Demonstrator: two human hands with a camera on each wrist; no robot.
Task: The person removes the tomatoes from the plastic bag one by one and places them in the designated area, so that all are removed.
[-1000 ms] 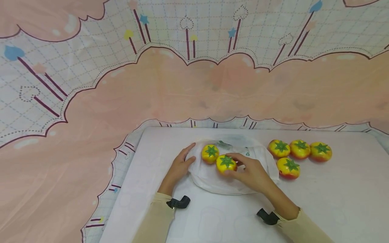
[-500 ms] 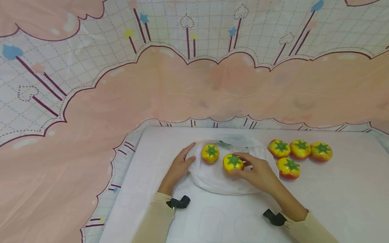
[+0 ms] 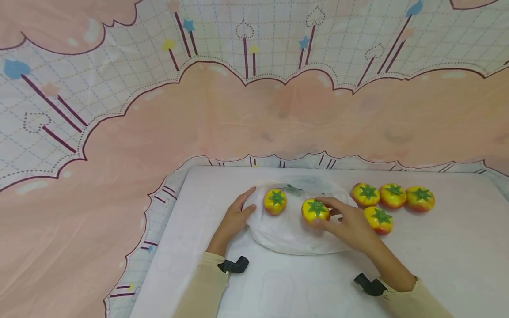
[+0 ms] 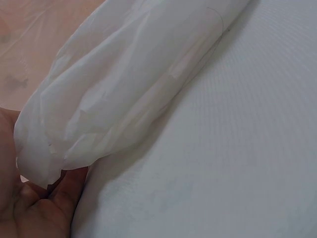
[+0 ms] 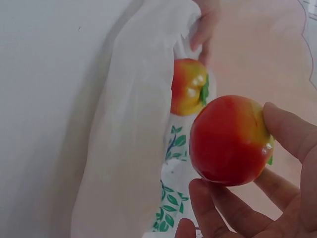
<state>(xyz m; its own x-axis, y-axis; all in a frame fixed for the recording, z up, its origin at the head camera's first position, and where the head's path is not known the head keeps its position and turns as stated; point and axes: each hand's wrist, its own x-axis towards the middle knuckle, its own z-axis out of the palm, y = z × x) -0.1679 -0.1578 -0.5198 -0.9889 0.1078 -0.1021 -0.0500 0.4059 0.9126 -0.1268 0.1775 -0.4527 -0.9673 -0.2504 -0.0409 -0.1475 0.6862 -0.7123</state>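
My right hand (image 3: 350,223) holds a round red-and-yellow toy fruit (image 3: 315,210) with a green star-shaped leaf top, gripped between thumb and fingertips over the right half of a white plastic bag (image 3: 278,236). The right wrist view shows the fruit's (image 5: 225,141) red underside. A second fruit (image 3: 275,201) of the same kind sits in the bag's mouth, partly hidden by the bag's wall (image 5: 133,129) in that view. At the bag's left edge my left hand (image 3: 234,217) holds the rim; in the left wrist view the plastic lies between its thumb and fingers.
Several matching toy fruits (image 3: 393,195) stand on the white table (image 3: 449,247) right of the bag. Three form a row, with another fruit (image 3: 379,220) in front, close to my right hand. Behind the table hangs a printed pink-and-white cloth (image 3: 278,119).
My right hand has moved to the right with the fruit in it, away from the fruit at the bag's left side. The left hand stays at the bag's edge.
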